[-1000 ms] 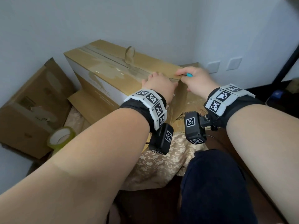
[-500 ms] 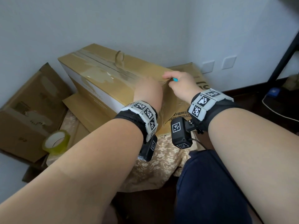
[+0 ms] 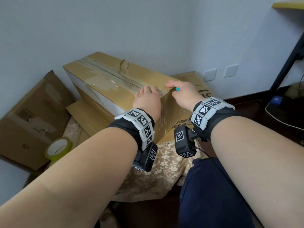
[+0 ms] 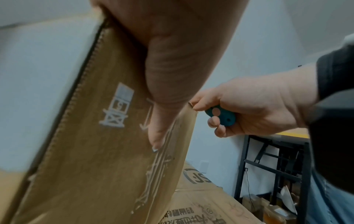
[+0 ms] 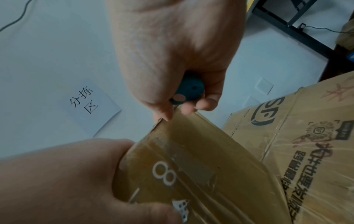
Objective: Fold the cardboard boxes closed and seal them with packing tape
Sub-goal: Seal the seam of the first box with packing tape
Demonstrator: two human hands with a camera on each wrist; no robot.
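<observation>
A long cardboard box [image 3: 105, 83] lies on its side with brown tape along its top seam. My left hand [image 3: 148, 99] lies over the near top edge, fingers flat on top. Its thumb [image 4: 159, 133] presses down the end face beside the tape strip [image 4: 153, 181]. My right hand [image 3: 182, 92] sits at the box's right top corner. Its fingers are curled round a small teal cutter [image 5: 189, 89], also visible as the cutter [image 4: 220, 116], and its thumb tip touches the taped edge [image 5: 191, 144].
A yellowish tape roll [image 3: 58, 148] stands at the left on the floor. A worn box [image 3: 31, 119] leans at the far left, and a printed box [image 3: 195, 89] sits behind the right hand. Flat cardboard [image 3: 82, 112] and a floral cloth [image 3: 164, 170] lie underneath. A black rack leg [image 3: 286, 60] stands at right.
My left hand dropped onto the box's end face half a second ago and now lies over the top edge again. The right hand stays at the corner with the cutter.
</observation>
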